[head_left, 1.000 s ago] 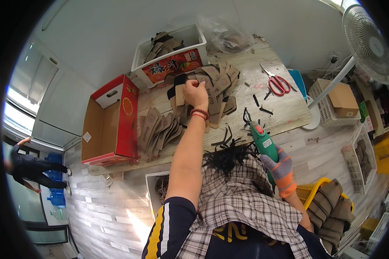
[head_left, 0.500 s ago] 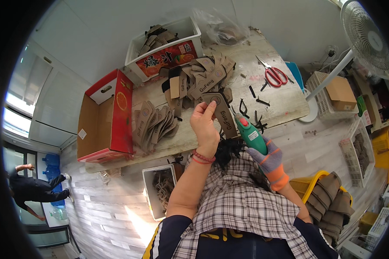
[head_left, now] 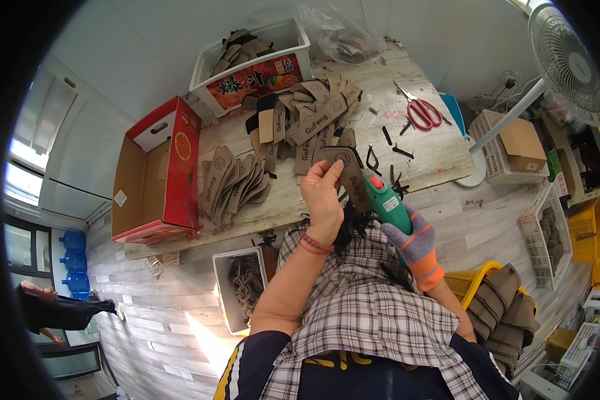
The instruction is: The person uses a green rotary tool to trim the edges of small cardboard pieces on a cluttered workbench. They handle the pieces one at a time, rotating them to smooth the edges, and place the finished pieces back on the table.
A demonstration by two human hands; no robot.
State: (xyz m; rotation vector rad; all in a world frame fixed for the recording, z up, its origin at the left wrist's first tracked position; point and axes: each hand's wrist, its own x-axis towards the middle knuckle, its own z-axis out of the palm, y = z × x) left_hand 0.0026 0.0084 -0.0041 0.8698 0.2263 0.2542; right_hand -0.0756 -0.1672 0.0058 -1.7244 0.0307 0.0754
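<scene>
Pinching a flap (head_left: 355, 181) mid-frame with the left hand (head_left: 323, 197), gripping a green tool (head_left: 389, 207) with the right hand (head_left: 417, 247). Cannot tell done from undone between upper-centre heap (head_left: 313, 120) and left-of-centre stack (head_left: 230, 185).

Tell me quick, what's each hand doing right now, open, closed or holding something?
Left hand: closed, pinching a taupe flat piece.
Right hand, gloved: closed around the green handheld tool.
</scene>
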